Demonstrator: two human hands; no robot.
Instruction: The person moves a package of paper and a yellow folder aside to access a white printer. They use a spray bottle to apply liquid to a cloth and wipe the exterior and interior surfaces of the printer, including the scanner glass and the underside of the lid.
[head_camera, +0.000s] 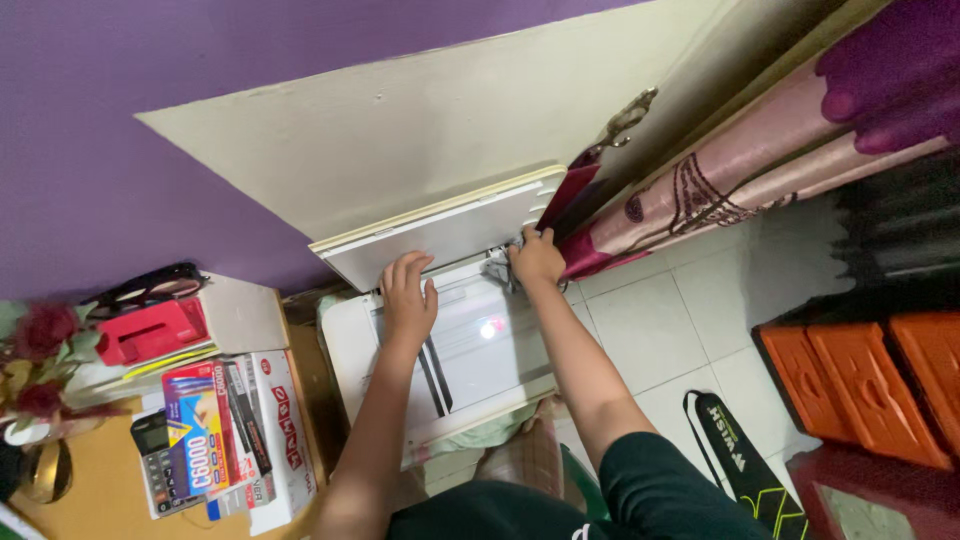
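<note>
A white flatbed scanner-printer (345, 345) stands below me with its lid (440, 230) raised toward the cream door. My left hand (408, 298) lies flat, fingers spread, on the scanner glass (490, 345) near the lid hinge. My right hand (537, 257) is closed on a grey cloth (498, 268) and presses it at the far right corner of the glass. A bright light spot reflects in the glass.
A wooden table (90, 480) on the left carries boxes, a calculator (160, 462), a red holder, glasses and red flowers. An orange drawer unit (860, 380) stands at the right. A patterned curtain (720, 180) hangs by the door. A black racket bag (740, 455) lies on the tiled floor.
</note>
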